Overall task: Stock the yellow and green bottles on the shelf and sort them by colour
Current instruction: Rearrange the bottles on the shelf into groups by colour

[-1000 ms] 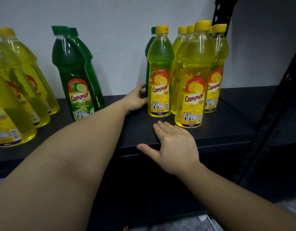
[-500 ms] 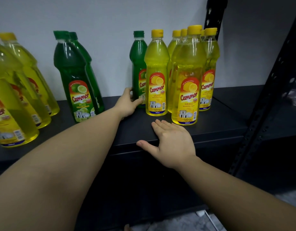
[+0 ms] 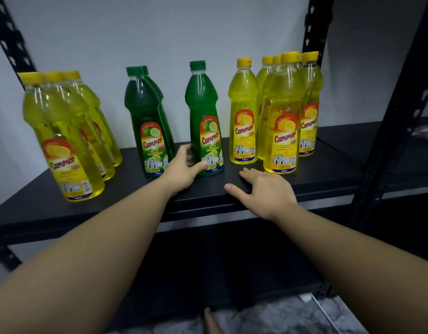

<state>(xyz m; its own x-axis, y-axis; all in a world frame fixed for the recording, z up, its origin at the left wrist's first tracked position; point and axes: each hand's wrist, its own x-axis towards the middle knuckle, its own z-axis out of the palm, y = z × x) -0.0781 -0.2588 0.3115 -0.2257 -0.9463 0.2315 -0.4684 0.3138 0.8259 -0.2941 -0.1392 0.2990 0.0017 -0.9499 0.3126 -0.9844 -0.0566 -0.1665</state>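
Observation:
A lone green bottle [image 3: 204, 121] stands upright in the middle of the black shelf [image 3: 328, 169]. My left hand [image 3: 184, 168] grips its base, thumb across the front of the label. Two more green bottles [image 3: 145, 121] stand just left of it. A row of yellow bottles [image 3: 63, 141] fills the left end. A cluster of several yellow bottles [image 3: 280, 121] stands on the right. My right hand [image 3: 263, 191] rests flat on the shelf's front edge, fingers straight, just in front of the nearest yellow bottle.
Black perforated uprights stand at the left [image 3: 8, 37] and right [image 3: 401, 104] of the shelf. A white wall [image 3: 184, 27] backs it. A further shelf section [image 3: 406, 138] continues to the right. Below lies a dark lower shelf and mottled floor [image 3: 280, 319].
My left hand has slid the lone green bottle out from behind the yellow cluster leftward and forward, towards the two green bottles. My right hand has stayed on the shelf edge.

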